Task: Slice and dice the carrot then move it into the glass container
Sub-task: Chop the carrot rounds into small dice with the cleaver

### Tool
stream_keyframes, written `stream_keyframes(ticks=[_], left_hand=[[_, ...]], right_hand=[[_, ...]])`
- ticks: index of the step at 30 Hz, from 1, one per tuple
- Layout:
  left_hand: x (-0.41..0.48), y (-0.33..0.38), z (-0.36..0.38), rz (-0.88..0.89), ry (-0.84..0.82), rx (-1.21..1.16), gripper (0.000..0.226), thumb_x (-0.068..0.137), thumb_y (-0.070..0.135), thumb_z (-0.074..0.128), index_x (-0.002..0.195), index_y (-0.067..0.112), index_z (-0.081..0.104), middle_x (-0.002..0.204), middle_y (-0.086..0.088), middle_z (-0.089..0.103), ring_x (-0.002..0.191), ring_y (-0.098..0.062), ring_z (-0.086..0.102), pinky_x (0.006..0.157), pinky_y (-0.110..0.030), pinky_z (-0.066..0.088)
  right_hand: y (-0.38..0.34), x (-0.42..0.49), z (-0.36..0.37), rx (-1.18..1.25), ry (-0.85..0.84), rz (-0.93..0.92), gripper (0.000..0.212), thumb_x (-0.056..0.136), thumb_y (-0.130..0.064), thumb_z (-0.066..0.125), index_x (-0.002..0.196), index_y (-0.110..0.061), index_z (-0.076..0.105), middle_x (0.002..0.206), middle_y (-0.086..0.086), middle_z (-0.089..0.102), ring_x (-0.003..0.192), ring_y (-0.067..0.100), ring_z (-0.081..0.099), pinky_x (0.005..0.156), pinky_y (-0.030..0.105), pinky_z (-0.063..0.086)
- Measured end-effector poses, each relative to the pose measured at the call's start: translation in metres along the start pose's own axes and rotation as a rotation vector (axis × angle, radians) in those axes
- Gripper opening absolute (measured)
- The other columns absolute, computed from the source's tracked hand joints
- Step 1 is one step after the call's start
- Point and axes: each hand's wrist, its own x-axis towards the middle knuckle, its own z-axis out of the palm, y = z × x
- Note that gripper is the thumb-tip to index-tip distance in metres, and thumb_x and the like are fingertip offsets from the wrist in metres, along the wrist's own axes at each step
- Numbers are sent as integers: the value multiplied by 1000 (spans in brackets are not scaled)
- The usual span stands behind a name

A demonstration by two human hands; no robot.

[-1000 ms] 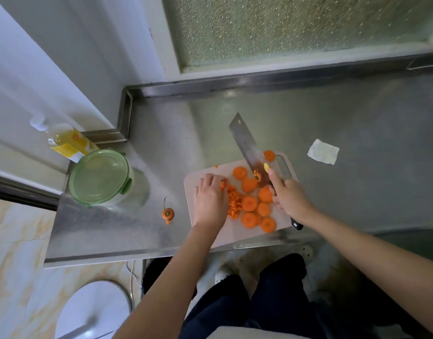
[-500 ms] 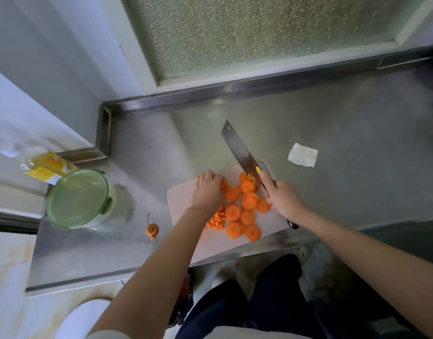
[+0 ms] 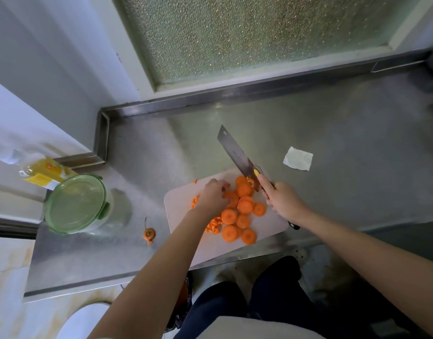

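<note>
The carrot was already in pieces on the cutting board (image 3: pixel 183 201): flat carrot rounds (image 3: pixel 243 207) heaped at the board's middle, cut faces up, and a small pile of dice (image 3: pixel 214 226) at the near-left of that heap. The left hand (image 3: pixel 211 198) reached over the board's far-left part with its fingers bent and bunched, tips down at the rounds. Whether they pinched one could not be told, as the back of the hand hid it. The right hand (image 3: pixel 282 199) was wrapped round the handle of the cleaver (image 3: pixel 235 152), forefinger stretched along the spine, and the blade was raised, pointing out past the board's far edge and leftward. The step looked to be dicing the rounds. It would go best with a few rounds laid flat and steady, fingertips tucked back behind the knuckles, and the blade brought straight down in strips, then across. As discs, the rounds had no long axis left to line up, so only the flat seating mattered. The glass container (image 3: pixel 76 204) stood well left of the board with its green lid on — that would need to come off.
</note>
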Motion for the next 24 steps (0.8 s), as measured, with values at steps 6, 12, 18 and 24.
stream_keyframes(ticks=[6, 12, 18, 24], left_hand=[[-6, 4, 2, 36, -51, 288, 40, 92, 24, 54, 131, 15, 49, 126, -13, 44, 119, -29, 40, 97, -35, 34], [-11, 6, 4, 22, -62, 332, 36, 92, 22, 55, 126, 11, 48, 125, -13, 46, 118, -30, 40, 95, -35, 33], [-30, -8, 1, 26, 225, -63, 32, 87, 5, 54, 118, 11, 57, 117, -8, 55, 108, -21, 51, 93, -25, 39], [-64, -46, -17, -47, 656, -428, 14, 89, 5, 59, 101, 9, 64, 99, 1, 53, 91, -15, 54, 81, -17, 44]], right_hand=[[-2, 0, -4, -22, 4, -29, 59, 97, -49, 37, 48, -16, 36, 32, -6, 34, 33, 5, 34, 49, 23, 28], [-8, -7, -2, -55, 1, -58, 60, 99, -46, 36, 48, -15, 36, 34, -6, 34, 32, 5, 35, 51, 25, 31], [-11, -13, 7, -18, -33, -44, 58, 99, -46, 36, 50, -16, 36, 32, -8, 33, 33, 5, 33, 48, 23, 29], [-14, -29, 37, -61, -109, -32, 59, 96, -56, 36, 53, -16, 42, 40, -6, 41, 39, 7, 39, 51, 24, 30]])
